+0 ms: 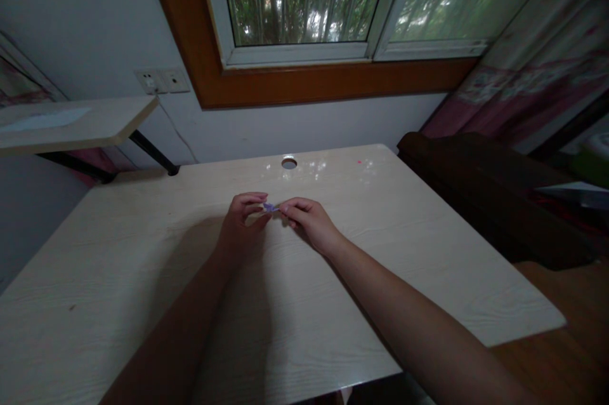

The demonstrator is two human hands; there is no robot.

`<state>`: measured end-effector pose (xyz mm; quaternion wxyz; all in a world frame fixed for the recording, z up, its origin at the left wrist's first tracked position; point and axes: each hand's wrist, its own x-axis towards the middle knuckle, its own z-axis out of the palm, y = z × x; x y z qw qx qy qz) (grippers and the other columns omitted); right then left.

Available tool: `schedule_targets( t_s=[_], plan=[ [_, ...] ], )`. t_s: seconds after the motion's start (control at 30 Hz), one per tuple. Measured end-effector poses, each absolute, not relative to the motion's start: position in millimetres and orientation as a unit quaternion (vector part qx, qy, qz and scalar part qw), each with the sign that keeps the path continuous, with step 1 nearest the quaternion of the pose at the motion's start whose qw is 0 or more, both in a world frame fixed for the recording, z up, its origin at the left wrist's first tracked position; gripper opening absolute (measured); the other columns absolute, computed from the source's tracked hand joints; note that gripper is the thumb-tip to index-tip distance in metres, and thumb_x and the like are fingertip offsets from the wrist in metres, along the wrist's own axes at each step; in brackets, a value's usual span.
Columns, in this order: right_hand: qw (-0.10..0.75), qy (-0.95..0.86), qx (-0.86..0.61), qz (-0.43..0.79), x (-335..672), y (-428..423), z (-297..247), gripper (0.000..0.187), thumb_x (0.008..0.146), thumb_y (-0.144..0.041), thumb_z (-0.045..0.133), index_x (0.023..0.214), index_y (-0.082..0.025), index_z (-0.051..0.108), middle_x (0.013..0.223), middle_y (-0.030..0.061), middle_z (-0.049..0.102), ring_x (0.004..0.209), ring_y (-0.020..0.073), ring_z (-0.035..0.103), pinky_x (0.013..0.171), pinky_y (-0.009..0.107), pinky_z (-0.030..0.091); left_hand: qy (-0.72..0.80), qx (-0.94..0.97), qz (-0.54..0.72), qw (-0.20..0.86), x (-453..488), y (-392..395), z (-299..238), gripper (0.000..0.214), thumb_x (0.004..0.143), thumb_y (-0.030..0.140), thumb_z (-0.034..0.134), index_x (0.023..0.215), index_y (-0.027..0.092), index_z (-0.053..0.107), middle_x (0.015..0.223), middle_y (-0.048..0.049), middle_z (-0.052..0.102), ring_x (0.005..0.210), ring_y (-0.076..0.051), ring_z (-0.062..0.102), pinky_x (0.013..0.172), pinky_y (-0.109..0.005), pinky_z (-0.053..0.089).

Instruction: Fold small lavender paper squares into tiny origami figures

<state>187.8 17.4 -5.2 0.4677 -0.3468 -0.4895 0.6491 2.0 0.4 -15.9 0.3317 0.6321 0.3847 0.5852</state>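
A small purple thing [270,207], too small for me to tell its kind, is held between my two hands above the desk. My right hand [307,218] is closed, pinching its right side between thumb and fingertips. On the other side, my left hand [242,221] curves round it, with the fingers above and the thumb below. The left fingertips seem to touch the purple piece; the exact contact is hard to see.
The pale wood-grain desk [380,284] has a cable hole [289,164] near its back edge. At the left stands a raised shelf [95,126] on black legs. Wall sockets [164,81] with a cord sit beside the window. Dark furniture [476,189] lies at the right.
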Motion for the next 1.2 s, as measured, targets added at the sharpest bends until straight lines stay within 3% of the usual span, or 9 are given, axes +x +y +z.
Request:
schedule_targets(
  t_s=[0.27,0.47,0.7,0.97,1.2],
  plan=[
    [0.471,-0.48,-0.347,0.654,185.9,14.7,-2.6,0.022,0.072,-0.037,0.075,0.079,-0.016,0.074,0.068,0.0013,0.066,0.053,0.0078,0.046,0.051,0.023,0.034,0.42,0.656,0.542,0.314,2.1,-4.3,-9.9,0.019,0.082,0.027,0.071,0.1,0.021,0.066,0.104,-0.0066,0.067,0.095,-0.019,0.067,0.088,-0.035,0.056],
    [0.474,-0.48,-0.349,0.651,185.9,14.3,-2.5,0.022,0.072,-0.037,0.076,0.078,-0.016,0.072,0.068,0.0,0.064,0.054,0.0078,0.046,0.052,0.023,0.034,0.441,0.616,0.554,0.345,0.4,-3.0,-17.9,0.032,0.081,0.03,0.073,0.108,0.021,0.059,0.096,-0.0054,0.069,0.085,-0.017,0.07,0.079,-0.031,0.058],
    [0.477,-0.485,-0.353,0.643,186.7,16.6,-6.5,0.023,0.074,-0.039,0.075,0.078,-0.016,0.071,0.066,-0.0003,0.063,0.053,0.0079,0.046,0.052,0.024,0.032,0.446,0.64,0.517,0.351,1.9,-6.6,-11.4,0.021,0.086,0.035,0.067,0.098,0.019,0.065,0.091,-0.0044,0.073,0.083,-0.017,0.072,0.08,-0.029,0.058],
    [0.485,-0.495,-0.355,0.628,185.7,16.9,-9.5,0.022,0.077,-0.038,0.072,0.078,-0.016,0.069,0.067,-0.0004,0.062,0.054,0.0088,0.047,0.053,0.024,0.033,0.466,0.641,0.502,0.346,3.3,-7.2,-5.7,0.022,0.086,0.038,0.067,0.096,0.019,0.069,0.09,-0.0046,0.076,0.081,-0.017,0.074,0.079,-0.029,0.061],
    [0.502,-0.6,-0.394,0.482,187.1,14.3,-7.3,0.015,0.079,-0.034,0.071,0.085,-0.02,0.074,0.08,0.002,0.065,0.07,0.0133,0.055,0.066,0.027,0.041,0.486,0.659,0.478,0.317,3.0,-7.0,-8.3,0.022,0.086,0.038,0.067,0.097,0.019,0.068,0.089,-0.0046,0.076,0.08,-0.018,0.074,0.077,-0.029,0.06]
  ],
)
